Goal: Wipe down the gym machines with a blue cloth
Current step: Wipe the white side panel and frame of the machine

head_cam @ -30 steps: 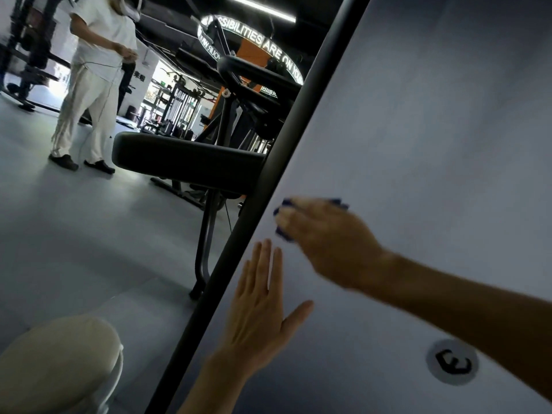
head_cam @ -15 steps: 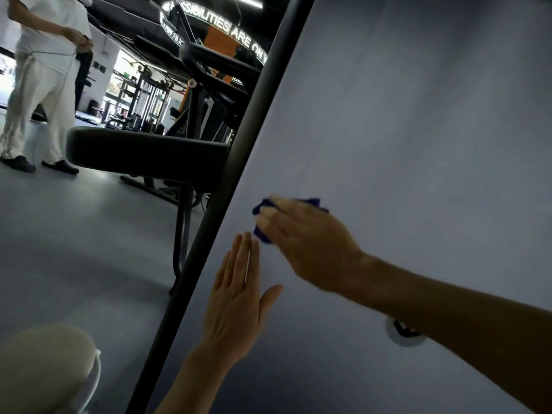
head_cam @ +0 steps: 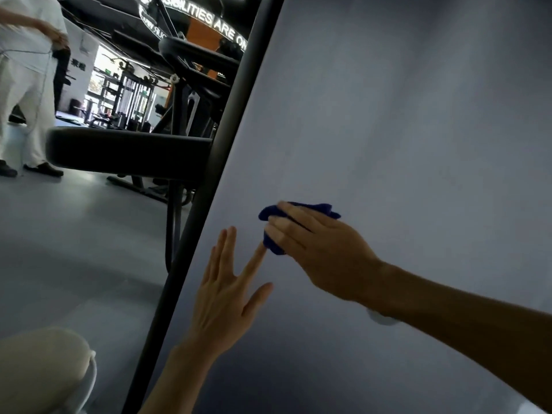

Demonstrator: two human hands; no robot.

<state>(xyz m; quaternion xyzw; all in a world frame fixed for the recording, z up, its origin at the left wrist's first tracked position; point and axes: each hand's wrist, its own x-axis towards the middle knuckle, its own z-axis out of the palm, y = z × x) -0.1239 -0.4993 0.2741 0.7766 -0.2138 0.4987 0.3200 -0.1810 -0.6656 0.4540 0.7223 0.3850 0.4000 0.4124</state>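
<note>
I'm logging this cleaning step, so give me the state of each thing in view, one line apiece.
blue cloth: bunched, pressed against the panel under the right hand.
right hand: on the cloth, fingers curled over it.
left hand: flat on the panel, fingers straight and spread.
grey panel: leaning, both hands on it.
black frame post: tilted along the panel's left edge.
black padded seat: level, unoccupied.

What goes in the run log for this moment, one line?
phase: wiping | right hand: presses blue cloth on grey panel | left hand: flat on panel | black frame post: untouched
</note>
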